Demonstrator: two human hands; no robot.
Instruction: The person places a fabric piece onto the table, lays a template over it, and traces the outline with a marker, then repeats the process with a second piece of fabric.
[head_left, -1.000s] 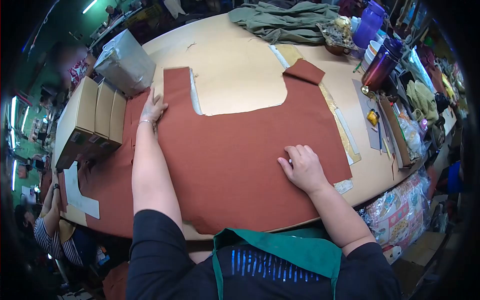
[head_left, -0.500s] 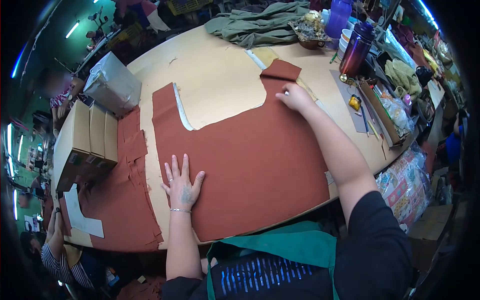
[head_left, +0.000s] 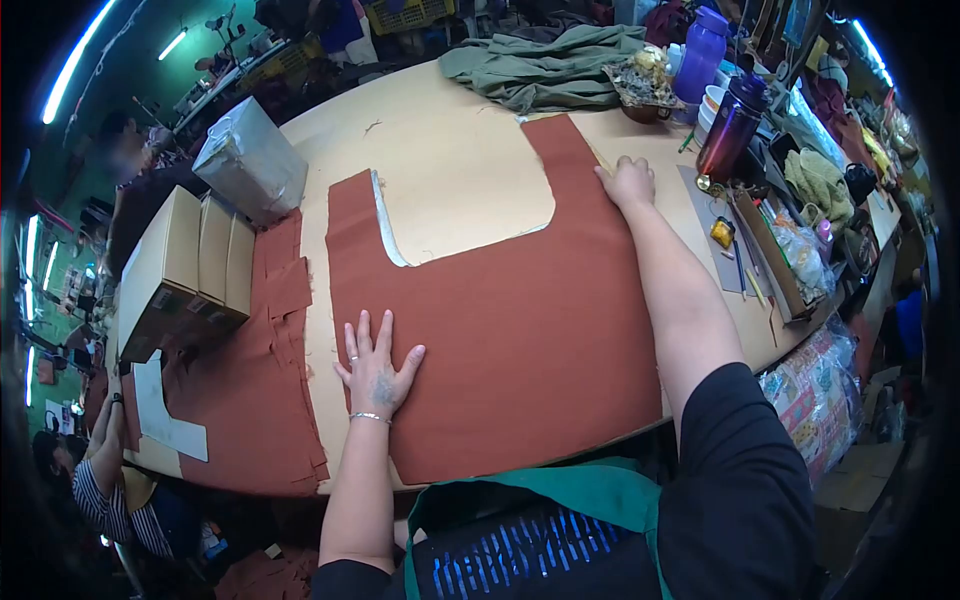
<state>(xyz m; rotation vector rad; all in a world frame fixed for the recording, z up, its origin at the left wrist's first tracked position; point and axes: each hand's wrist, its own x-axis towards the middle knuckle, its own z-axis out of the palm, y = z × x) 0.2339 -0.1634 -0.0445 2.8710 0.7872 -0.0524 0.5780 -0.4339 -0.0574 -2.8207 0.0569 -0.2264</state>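
A rust-brown cloth panel (head_left: 520, 340) with a U-shaped cutout lies flat on the pale table, its right strap unfolded and reaching up the table. Whitish material (head_left: 392, 240) shows along the cutout's left edge. My left hand (head_left: 378, 370) rests flat on the panel's left part, fingers spread, with nothing in it. At the upper right edge of the panel, my right hand (head_left: 630, 183) touches the border beside the strap, its fingers bent; what they hold, if anything, is hidden.
Cardboard boxes (head_left: 175, 270) and a wrapped block (head_left: 250, 160) stand left, near more brown cloth (head_left: 250, 420) and a white template (head_left: 165, 420). Green cloth (head_left: 540, 70) lies behind. Bottles (head_left: 732, 125) and a tool box (head_left: 770, 250) stand right. Two people are at left.
The folded end of the right strap now lies flat, pointing away. My right hand has moved to the strap's outer edge. The camera view has shifted slightly; my left hand stays on the cloth.
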